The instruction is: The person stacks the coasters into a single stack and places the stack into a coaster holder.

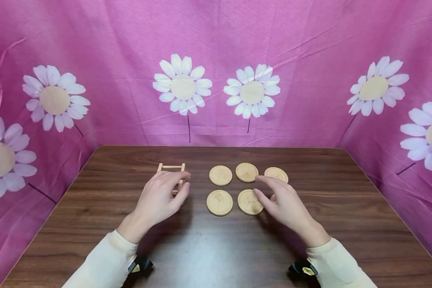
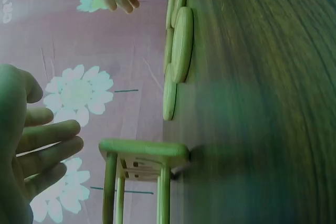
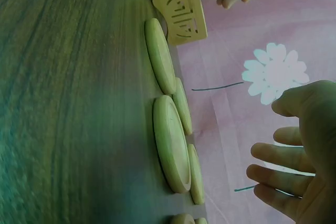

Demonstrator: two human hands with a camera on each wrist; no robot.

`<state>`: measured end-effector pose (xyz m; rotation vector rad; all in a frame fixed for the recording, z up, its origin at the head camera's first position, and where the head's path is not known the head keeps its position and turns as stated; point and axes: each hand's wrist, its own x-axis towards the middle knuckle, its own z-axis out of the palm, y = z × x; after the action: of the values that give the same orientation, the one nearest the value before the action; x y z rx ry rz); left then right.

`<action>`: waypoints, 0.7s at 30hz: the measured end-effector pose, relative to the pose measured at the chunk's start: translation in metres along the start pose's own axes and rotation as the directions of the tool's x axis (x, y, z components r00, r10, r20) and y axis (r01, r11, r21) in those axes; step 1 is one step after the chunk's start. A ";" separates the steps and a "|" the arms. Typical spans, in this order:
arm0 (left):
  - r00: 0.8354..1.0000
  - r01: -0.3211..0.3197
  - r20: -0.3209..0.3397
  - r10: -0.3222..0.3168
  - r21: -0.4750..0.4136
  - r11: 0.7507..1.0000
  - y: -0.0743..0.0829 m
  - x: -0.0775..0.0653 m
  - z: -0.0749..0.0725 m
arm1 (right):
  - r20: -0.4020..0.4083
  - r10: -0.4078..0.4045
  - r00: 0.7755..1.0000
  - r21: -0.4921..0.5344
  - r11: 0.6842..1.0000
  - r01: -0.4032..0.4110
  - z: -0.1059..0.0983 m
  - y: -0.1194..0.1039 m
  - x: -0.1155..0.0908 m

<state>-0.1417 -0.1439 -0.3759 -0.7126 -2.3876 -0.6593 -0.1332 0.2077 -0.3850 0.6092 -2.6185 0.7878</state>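
My left hand [image 1: 158, 198] hovers over a small wooden rack [image 1: 171, 167], fingers loosely bent and nothing in them. Much of the rack is hidden under that hand in the head view; the right wrist view shows its side panel [image 3: 181, 17] with cut-out slots. To the right, several round wooden coasters [image 1: 219, 203] lie flat in two rows, with line drawings on their faces. Above the right end of these rows is my right hand [image 1: 286, 204], its fingers relaxed and holding nothing. It partly covers the front coaster [image 1: 248, 203] and the back right coaster [image 1: 276, 173].
Everything stands on a dark wood-grain table [image 1: 209, 248]. A pink cloth [image 1: 216, 128] with large white daisies hangs behind the table and along both sides. Black straps with small devices [image 1: 140, 266] sit at both wrists, below the light sleeves [image 1: 101, 260].
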 end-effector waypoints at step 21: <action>0.998 0.055 0.038 -0.054 -0.036 0.998 -0.033 -0.014 -0.018 | 0.094 -0.071 0.993 0.077 0.995 0.064 0.022 0.001 0.004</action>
<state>-0.1459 -0.1837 -0.3812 -0.6829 -2.4426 -0.7200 -0.1412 0.1943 -0.4009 0.7711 -2.6493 0.8572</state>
